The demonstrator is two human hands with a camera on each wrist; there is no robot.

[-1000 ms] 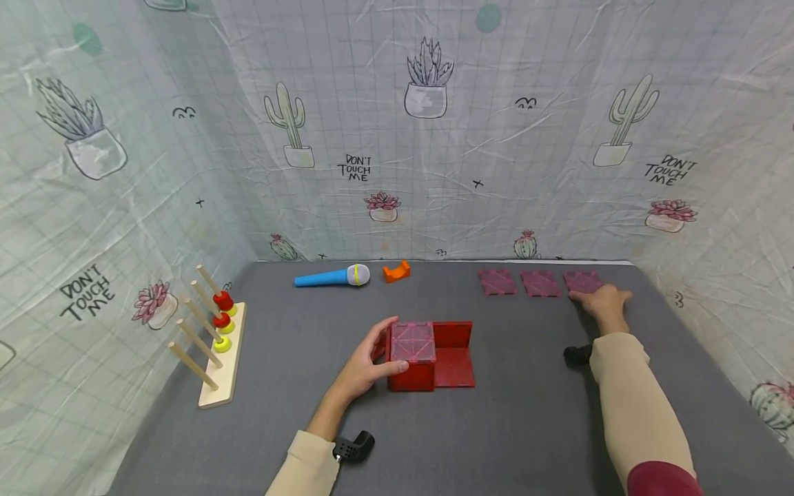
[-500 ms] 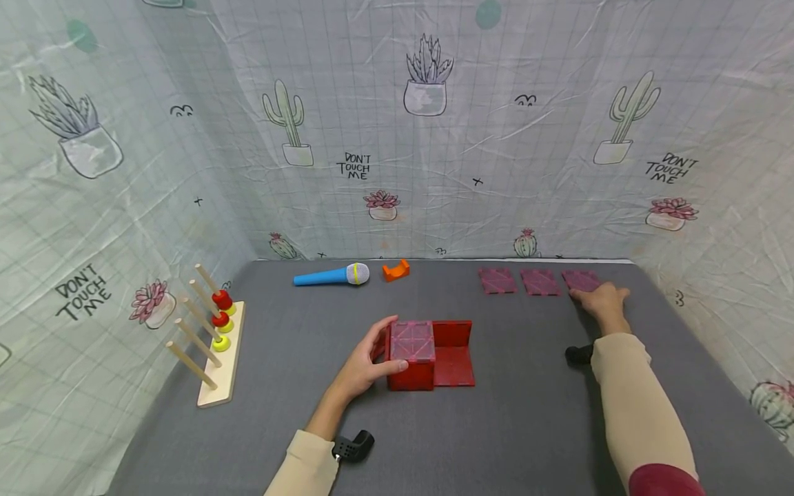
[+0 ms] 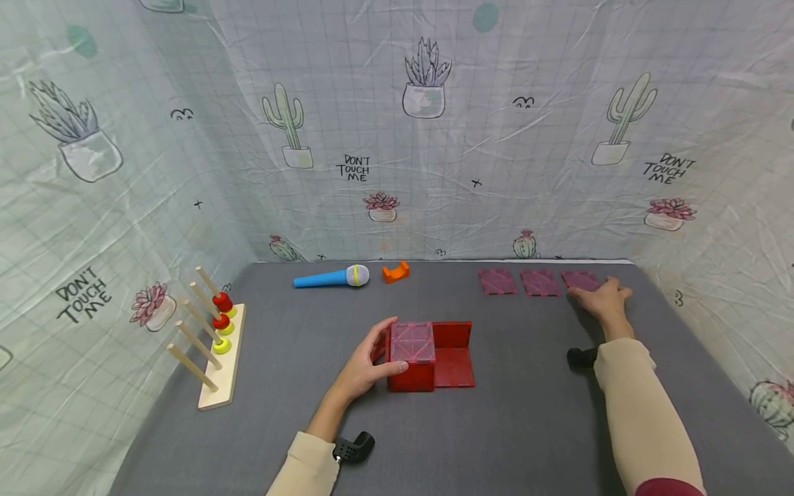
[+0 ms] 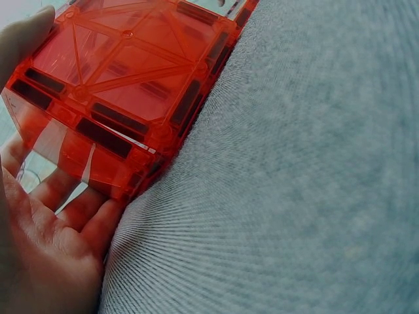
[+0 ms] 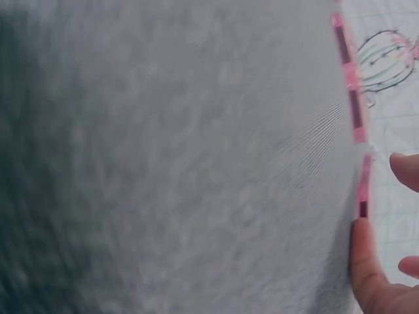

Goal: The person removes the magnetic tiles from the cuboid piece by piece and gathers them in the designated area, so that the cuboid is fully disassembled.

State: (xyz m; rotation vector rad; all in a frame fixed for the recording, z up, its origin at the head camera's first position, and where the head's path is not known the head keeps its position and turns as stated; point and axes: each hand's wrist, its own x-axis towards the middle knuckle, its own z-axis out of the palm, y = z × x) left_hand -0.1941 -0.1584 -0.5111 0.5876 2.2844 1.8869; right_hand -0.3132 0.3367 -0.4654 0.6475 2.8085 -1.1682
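My left hand [image 3: 362, 365] holds the left side of a red see-through box of magnetic tiles [image 3: 412, 342], thumb at the front and fingers on its left face. To the box's right, a flat red tile [image 3: 454, 368] and an upright red tile [image 3: 452, 334] join it. The left wrist view shows the box's red tile wall [image 4: 131, 46] with dark magnets along its edges. Far right, my right hand [image 3: 603, 303] is at a flat pink magnetic tile [image 3: 579, 279]. Its thumb [image 5: 364, 252] touches that tile's edge in the right wrist view; the other visible fingertips stand apart from it.
Two more pink tiles, one [image 3: 497, 282] left of the other [image 3: 540, 283], lie at the back. A blue toy microphone [image 3: 331, 277] and an orange curved piece [image 3: 396, 272] lie back left. A wooden peg stand [image 3: 225, 375] with red and yellow rings stands left. A printed curtain [image 3: 446, 151] surrounds the table.
My right hand's fingers have shifted slightly away from me, beside the rightmost pink tile. The left hand and the red box stay put.
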